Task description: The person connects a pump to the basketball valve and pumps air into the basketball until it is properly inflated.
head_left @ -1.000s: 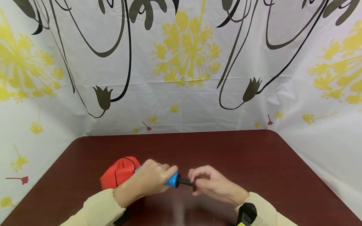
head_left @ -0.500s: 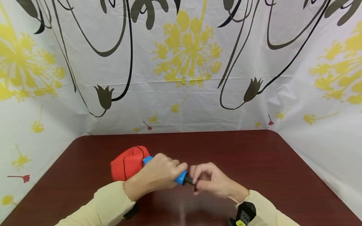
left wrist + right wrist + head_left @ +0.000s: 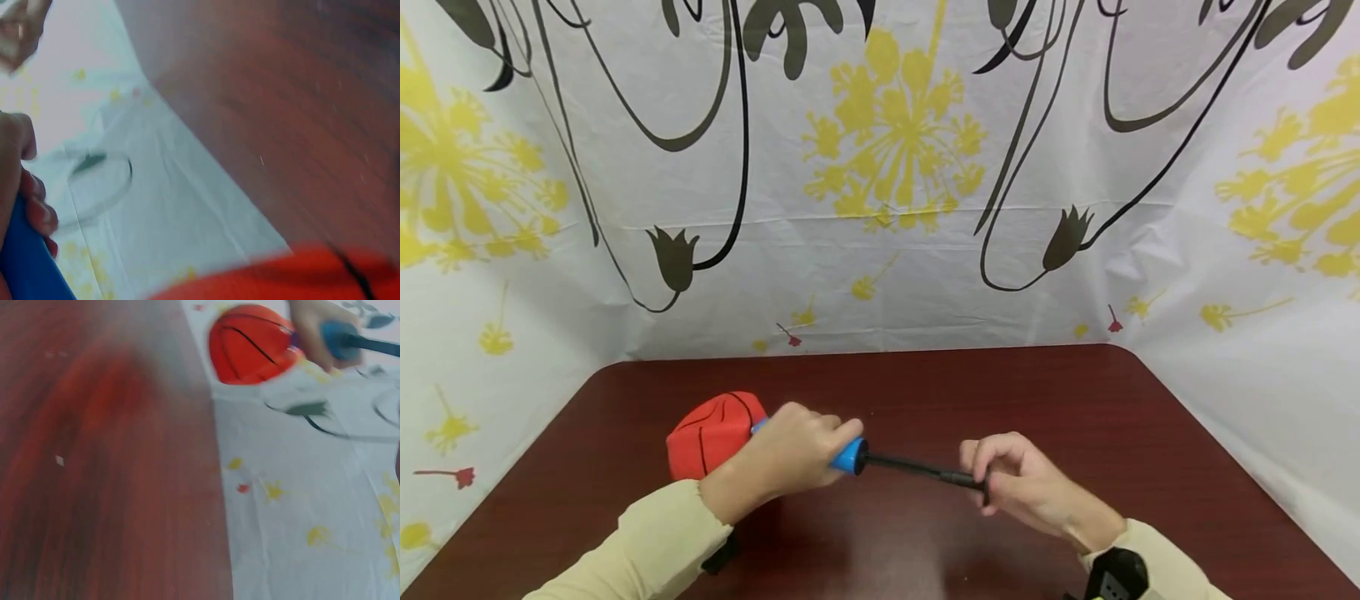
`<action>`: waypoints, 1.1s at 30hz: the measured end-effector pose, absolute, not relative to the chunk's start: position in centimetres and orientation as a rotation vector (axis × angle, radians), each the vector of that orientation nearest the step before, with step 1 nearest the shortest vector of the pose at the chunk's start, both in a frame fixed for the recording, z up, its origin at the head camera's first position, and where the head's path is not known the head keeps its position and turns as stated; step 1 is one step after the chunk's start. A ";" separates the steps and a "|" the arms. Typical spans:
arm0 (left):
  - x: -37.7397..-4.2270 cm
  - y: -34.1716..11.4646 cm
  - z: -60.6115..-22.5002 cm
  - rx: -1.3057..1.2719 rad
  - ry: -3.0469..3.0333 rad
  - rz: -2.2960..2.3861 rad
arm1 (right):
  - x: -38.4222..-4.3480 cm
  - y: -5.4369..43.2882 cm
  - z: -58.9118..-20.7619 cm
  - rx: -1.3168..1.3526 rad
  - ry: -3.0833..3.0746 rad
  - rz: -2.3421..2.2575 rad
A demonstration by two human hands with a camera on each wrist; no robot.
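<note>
My left hand (image 3: 801, 448) grips the blue barrel of a hand pump (image 3: 848, 457), fingers curled round it. On the pump's left end sits a red ball with black lines (image 3: 711, 435), partly deflated and creased. From the barrel's right end a long black rod reaches across to my right hand (image 3: 1030, 483), which pinches the black handle at its tip. In the left wrist view the blue barrel (image 3: 31, 262) shows under the curled fingers, with the red ball (image 3: 281, 278) along the bottom edge. The right wrist view shows the ball (image 3: 250, 344) beside the left hand.
A dark red-brown table (image 3: 880, 383) lies under both hands. White patterned cloth (image 3: 880, 283) hangs behind it and along both sides. A black device (image 3: 1117, 575) is strapped to the right wrist.
The right hand first came close to the barrel with the handle, then drew away to the right, so much more rod shows. The left hand and ball rose slightly, then shifted back left.
</note>
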State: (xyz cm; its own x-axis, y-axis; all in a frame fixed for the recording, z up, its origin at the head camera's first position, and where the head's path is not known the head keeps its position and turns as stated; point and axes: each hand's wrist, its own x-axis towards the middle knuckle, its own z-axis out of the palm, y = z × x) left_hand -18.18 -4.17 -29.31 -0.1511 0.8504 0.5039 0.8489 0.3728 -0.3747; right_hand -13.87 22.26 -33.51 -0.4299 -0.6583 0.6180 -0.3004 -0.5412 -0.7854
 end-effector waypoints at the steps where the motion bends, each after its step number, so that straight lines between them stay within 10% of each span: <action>1: -18.0 -3.8 -29.3 -1.463 -1.977 0.007 | -14.0 21.7 -33.7 -1.541 1.410 -2.072; 33: -17.9 -4.3 -30.3 -1.535 -1.984 0.030 | -13.9 19.0 -34.4 -1.144 1.416 -2.083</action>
State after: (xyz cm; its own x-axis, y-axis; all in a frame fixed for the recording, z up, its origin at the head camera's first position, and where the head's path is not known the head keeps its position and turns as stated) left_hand -17.93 -4.29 -30.28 -0.1298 0.8813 0.4544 0.8671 0.3232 -0.3792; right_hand -13.85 19.04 -34.43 -0.6004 -0.6847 0.4132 -0.1322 -0.4246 -0.8957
